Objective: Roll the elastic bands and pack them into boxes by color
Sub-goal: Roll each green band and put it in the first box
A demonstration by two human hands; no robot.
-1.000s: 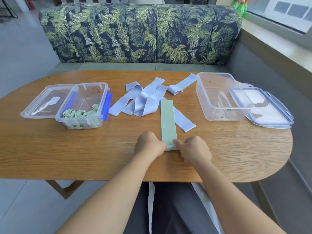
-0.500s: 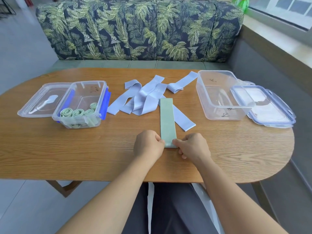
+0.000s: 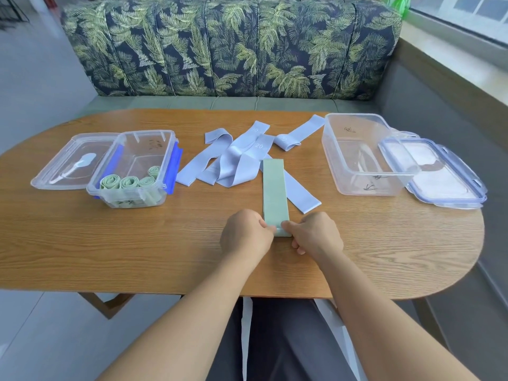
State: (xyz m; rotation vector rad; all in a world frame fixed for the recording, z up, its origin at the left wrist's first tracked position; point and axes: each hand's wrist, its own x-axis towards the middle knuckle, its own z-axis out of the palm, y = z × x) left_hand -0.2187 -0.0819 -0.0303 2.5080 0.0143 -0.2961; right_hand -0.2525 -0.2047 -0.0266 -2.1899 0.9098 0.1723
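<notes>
A flat green elastic band [image 3: 275, 193] lies lengthwise on the wooden table [image 3: 110, 243], its far end over a blue band. My left hand [image 3: 246, 233] and my right hand [image 3: 316, 233] pinch its near end from both sides, where a small fold has turned up. Several loose blue bands [image 3: 233, 160] lie in a heap behind it. The clear box on the left [image 3: 132, 171] holds several rolled green bands [image 3: 129, 181]. The clear box on the right [image 3: 360, 155] holds nothing.
A clear lid [image 3: 71, 163] lies left of the left box, and a blue-rimmed lid [image 3: 437, 174] leans on the right box. A leaf-patterned sofa [image 3: 233, 45] stands behind the table. A window sill runs along the right.
My hands have stayed at the green band's near end, and its edge has curled up slightly between my fingers. The camera has tilted a little.
</notes>
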